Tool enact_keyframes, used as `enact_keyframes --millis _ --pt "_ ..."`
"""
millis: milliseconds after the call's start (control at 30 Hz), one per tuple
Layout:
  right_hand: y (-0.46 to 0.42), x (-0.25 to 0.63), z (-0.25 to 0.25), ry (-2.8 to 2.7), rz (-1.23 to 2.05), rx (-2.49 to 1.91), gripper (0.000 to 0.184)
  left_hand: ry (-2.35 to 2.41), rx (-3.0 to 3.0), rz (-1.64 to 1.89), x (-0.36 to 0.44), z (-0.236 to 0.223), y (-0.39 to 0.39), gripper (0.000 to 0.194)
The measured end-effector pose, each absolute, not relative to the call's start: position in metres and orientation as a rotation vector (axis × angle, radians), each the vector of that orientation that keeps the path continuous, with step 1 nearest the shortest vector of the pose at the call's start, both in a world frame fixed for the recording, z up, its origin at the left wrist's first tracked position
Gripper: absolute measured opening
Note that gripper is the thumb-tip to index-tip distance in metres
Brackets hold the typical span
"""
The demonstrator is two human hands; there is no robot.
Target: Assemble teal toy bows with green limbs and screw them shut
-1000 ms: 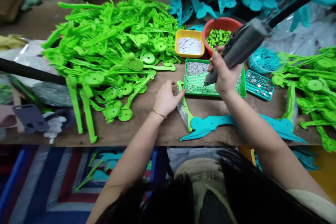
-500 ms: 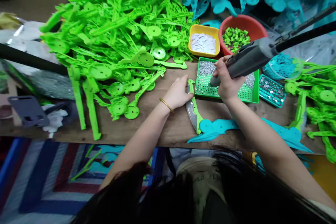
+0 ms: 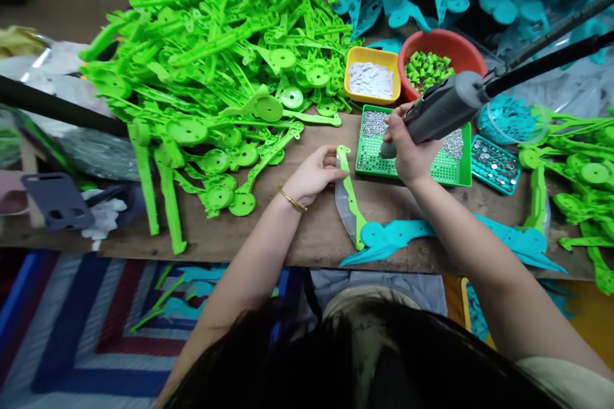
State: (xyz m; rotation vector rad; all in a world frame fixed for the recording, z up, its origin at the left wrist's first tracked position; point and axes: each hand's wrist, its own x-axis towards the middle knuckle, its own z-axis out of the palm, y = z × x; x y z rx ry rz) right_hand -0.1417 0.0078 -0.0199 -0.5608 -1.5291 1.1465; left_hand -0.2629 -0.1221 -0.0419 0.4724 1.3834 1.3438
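Note:
My right hand [image 3: 416, 152] is wrapped round a dark grey electric screwdriver [image 3: 446, 105], tilted with its tip down over the green perforated tray [image 3: 378, 167]. Two heaps of small silver screws [image 3: 375, 124] lie in that tray. My left hand [image 3: 314, 176] pinches the upper end of a curved bright-green plastic piece [image 3: 350, 195]. Along this piece's left side runs a clear, blade-like strip [image 3: 342, 199]. Its lower end meets a flat blue plastic piece [image 3: 384, 238] lying along the table's front edge. My right forearm crosses above the blue piece and hides its middle.
A large pile of green plastic parts [image 3: 206, 70] covers the left of the table [image 3: 307, 243]. Behind the tray stand a yellow bin [image 3: 373, 100] of white pieces and a red bowl [image 3: 472, 54] of small green pieces. A teal tray [image 3: 496, 165] holds round metal pieces.
My left hand and the green piece's upper end have shifted slightly left. The clear strip has lost its bright glare. The screwdriver tip stays over the green tray, barely moved.

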Motion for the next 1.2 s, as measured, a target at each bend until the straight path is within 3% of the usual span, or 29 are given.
enact_keyframes --millis 367,600,1000,1200 --pt "0.007 -0.142 -0.023 -1.496 1.138 -0.569 0.022 1.291 0.191 1.422 -0.256 -0.036 -0.128 0.051" --pt "0.003 -0.14 -0.019 -1.49 1.177 -0.551 0.018 1.377 0.152 1.485 -0.261 -0.039 -0.135 0.028" --pt "0.007 -0.141 -0.026 -1.507 1.155 -0.559 0.02 1.377 0.137 1.513 -0.262 -0.047 -0.138 0.029" --pt "0.0 -0.139 0.004 -1.428 1.124 -0.486 0.024 1.352 0.174 1.533 -0.254 -0.052 -0.135 0.029"
